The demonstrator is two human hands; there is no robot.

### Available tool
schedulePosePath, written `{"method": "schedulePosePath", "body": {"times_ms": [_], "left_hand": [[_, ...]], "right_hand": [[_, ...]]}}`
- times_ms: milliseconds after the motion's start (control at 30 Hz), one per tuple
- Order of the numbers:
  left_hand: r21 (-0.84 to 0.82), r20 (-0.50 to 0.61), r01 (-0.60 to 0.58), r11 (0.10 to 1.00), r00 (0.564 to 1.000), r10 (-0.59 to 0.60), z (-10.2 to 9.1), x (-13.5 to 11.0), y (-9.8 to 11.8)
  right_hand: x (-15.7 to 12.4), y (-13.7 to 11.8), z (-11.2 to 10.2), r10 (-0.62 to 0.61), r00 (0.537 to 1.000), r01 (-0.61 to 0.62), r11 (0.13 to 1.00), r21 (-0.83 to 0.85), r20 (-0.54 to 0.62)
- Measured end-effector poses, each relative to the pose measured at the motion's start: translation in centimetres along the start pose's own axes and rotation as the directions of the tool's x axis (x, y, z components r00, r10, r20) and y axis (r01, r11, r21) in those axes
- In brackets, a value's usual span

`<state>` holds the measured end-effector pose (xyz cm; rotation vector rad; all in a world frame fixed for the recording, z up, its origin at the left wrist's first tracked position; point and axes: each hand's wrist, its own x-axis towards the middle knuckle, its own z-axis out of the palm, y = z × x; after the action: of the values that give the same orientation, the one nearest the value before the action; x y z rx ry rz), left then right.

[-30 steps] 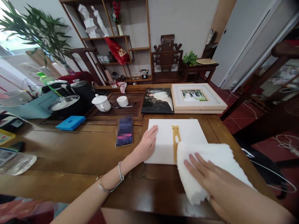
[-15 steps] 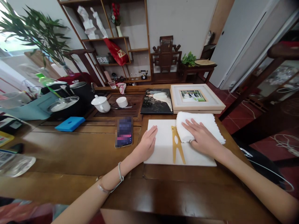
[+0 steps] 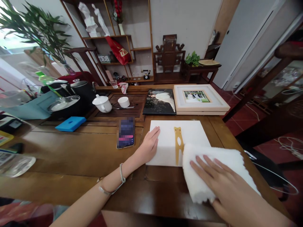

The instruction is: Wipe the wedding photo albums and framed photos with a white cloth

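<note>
Clear table beyond the near edge of the white rectangular board (image 3: 163,142): a bare strip of the brown wooden table (image 3: 156,195) runs there, and there's another gap on the left, before the dark-screened phone (image 3: 126,132). Far side's tighter, with the glossy black picture panel (image 3: 159,102) and the pale wooden frame (image 3: 201,113) just behind. The board's near right corner sits hidden by the white fluffy cloth (image 3: 193,183).

And look at that shift! Half a second ago the cloth covered the far right; now it's down over the near corner, past the edge, hiding part of one leg of the flat gold two-legged piece (image 3: 178,133) on the board. The left hand (image 3: 149,146) hasn't budged, fingers together, flat along the left edge. The right hand (image 3: 219,178) presses the cloth, fingers slightly spread; can't tell whether the thumb pinches it.

The count: two hands, one board, one cloth, one gold piece, one phone.
</note>
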<state>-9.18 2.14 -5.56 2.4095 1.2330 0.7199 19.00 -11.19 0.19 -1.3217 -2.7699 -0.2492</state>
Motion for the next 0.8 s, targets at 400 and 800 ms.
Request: {"method": "schedulePosePath", "body": {"times_ms": [400,800], "left_hand": [[0.004,-0.013,0.002,1.0,1.0,-0.002,0.1,0.0,-0.1],[0.007,0.01,0.025,1.0,1.0,-0.025,0.2,0.2,0.0]], "right_hand": [[7.6,4.8,2.5,0.212,0.977,-0.214,0.976,0.053,0.032],[0.5,0.7,-0.9,0.024,0.996,-0.028,0.999,0.044,0.089]]}}
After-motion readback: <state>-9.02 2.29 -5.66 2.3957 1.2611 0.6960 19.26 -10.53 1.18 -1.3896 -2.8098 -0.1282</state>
